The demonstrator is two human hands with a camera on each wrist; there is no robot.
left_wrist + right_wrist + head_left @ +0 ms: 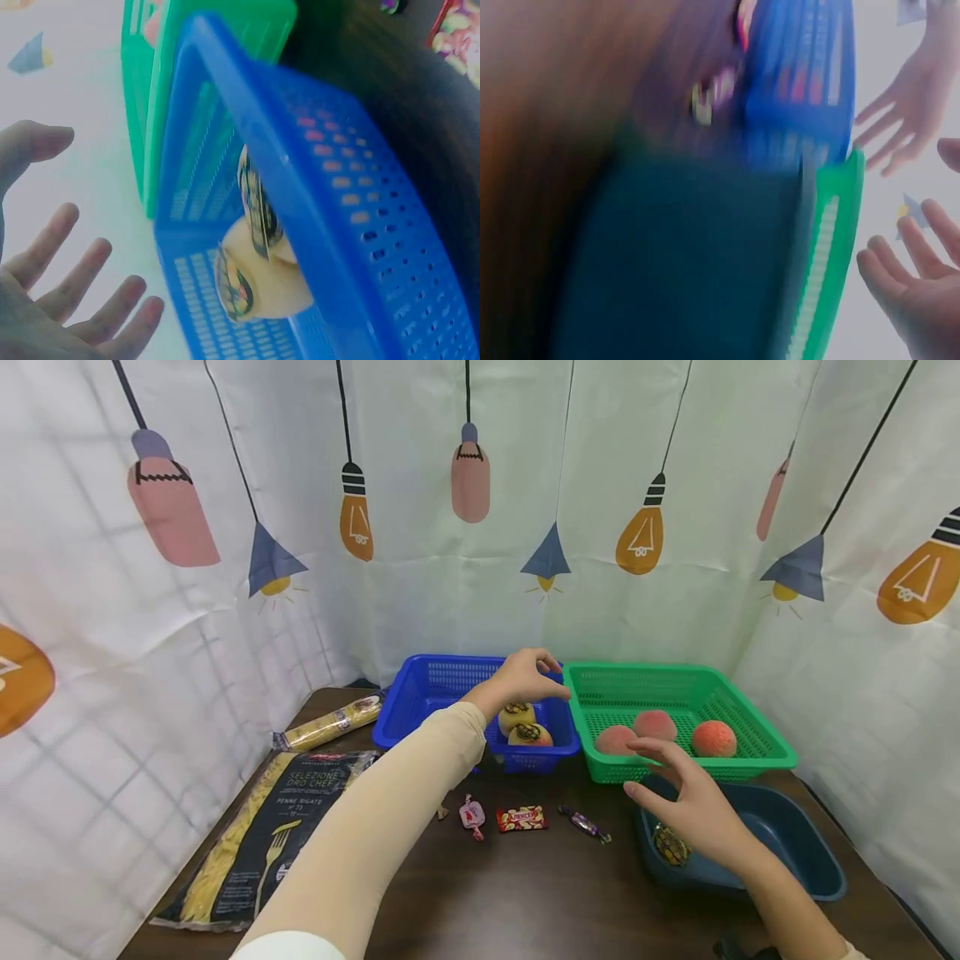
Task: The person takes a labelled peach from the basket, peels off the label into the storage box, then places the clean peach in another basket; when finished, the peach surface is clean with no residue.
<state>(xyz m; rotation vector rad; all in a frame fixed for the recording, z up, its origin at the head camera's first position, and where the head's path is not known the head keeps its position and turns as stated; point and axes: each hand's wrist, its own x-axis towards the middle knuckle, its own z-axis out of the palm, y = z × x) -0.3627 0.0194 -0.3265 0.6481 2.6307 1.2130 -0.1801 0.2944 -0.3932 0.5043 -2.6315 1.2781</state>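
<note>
My left hand (525, 677) is held above the blue basket (450, 672), its fingers spread and holding nothing. In that basket lie two round cream-yellow things (531, 734) with dark patterned labels. My right hand (693, 806) hovers with loosely bent fingers and an empty palm, over the dark blue tub (795, 827) and close to the front rim of the green basket (765, 752). Under its thumb side, a dark and gold patterned piece (670, 845) shows in the tub. The green basket holds two pinkish peaches (655, 725) and an orange-pink ball-like fruit (714, 739).
Along the table's front middle lie a pink wrapped candy (472, 816), a red candy bar (522, 818) and a purple wrapped candy (585, 824). Left of them are a black penne bag (255, 835) and a long pasta pack (333, 724). A curtain (420, 602) closes the back.
</note>
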